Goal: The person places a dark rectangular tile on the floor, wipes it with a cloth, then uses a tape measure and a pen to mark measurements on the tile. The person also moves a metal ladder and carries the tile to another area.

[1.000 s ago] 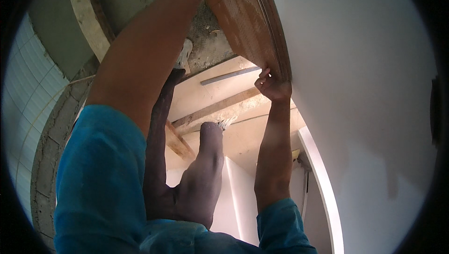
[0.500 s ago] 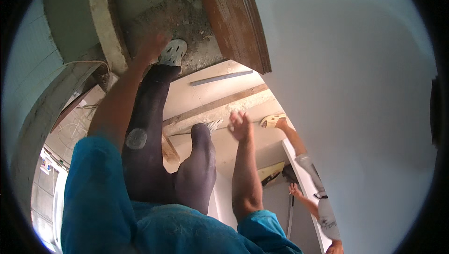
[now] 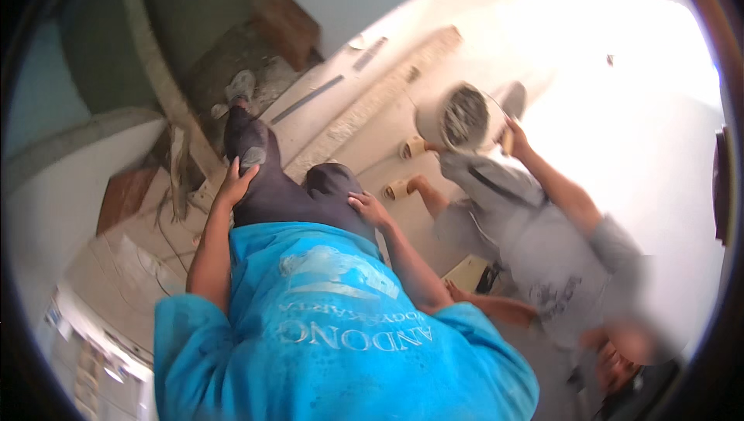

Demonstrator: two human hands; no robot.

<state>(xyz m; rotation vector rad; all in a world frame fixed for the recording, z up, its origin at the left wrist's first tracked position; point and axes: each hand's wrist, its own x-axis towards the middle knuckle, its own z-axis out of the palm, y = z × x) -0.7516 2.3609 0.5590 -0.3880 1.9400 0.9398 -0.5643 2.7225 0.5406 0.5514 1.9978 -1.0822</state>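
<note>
My left hand rests on my dark-trousered left leg, beside a grey patch at the knee, thumb and fingers apart. On my right thigh, near the bent knee, lies my right hand with its fingers spread. Neither hand holds anything. My left foot wears a pale clog with holes and stands on rough ground at the far left.
At the right, a co-worker in grey grips a wooden handle by a bucket of grey mix. A long mortar-crusted board and a grey strip lie ahead. A beam slants at the left.
Both hands have come down from the air onto my legs. My view has swung right, bringing the co-worker and the bucket into sight.
</note>
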